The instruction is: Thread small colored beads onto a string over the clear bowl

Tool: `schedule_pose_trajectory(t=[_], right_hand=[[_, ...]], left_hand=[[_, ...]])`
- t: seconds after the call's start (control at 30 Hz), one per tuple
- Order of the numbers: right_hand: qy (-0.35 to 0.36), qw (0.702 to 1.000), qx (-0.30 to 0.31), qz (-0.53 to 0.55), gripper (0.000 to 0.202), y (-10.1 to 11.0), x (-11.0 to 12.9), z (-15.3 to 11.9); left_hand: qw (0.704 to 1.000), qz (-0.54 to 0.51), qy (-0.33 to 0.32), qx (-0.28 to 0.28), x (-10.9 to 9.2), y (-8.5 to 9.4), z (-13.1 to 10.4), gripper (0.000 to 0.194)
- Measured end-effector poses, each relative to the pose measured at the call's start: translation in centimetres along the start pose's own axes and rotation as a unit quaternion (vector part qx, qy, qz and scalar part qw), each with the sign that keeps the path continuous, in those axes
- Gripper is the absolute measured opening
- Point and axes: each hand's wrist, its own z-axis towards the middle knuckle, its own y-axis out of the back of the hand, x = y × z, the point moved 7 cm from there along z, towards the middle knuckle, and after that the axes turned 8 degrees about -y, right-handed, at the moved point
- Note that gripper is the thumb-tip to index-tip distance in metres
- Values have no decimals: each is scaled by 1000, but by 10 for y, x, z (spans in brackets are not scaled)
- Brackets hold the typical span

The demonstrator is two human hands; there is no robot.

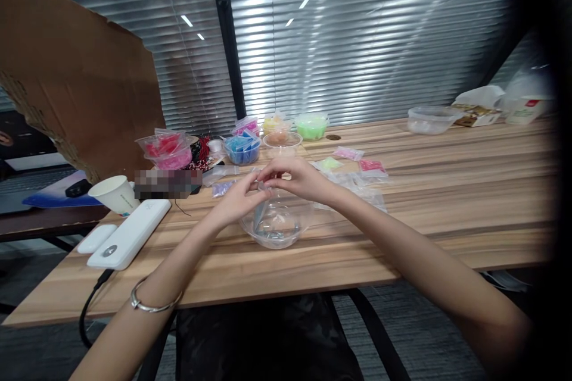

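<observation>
Left hand [239, 196]: fingers pinched on small clear bag [263, 205], held over clear bowl [273, 226] at near-centre of surface [402, 214].
Right hand [297, 178]: fingertips closed on same bag's top edge.
Behind: blue bead tub [242, 150], red tub [166, 150], green tub [311, 126], loose bead packets [357, 169].
Left: paper cup [114, 194], white power bank [129, 232].
Handling judgement: keep bag mouth centred above bowl, pull seal apart gently to avoid spill.

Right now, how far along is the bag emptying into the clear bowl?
Done: little; the clear bowl looks nearly empty. In hand: left hand and right hand pinch a small clear bag over it. Left: several small packets lie on the table.
</observation>
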Motion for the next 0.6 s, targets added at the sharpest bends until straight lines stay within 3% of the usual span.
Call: schedule_pose_trajectory(t=[0.6], right_hand=[[15, 1000, 23, 2, 17, -2, 2, 0]], left_hand=[[999, 32, -2, 4, 0, 2, 2, 46]])
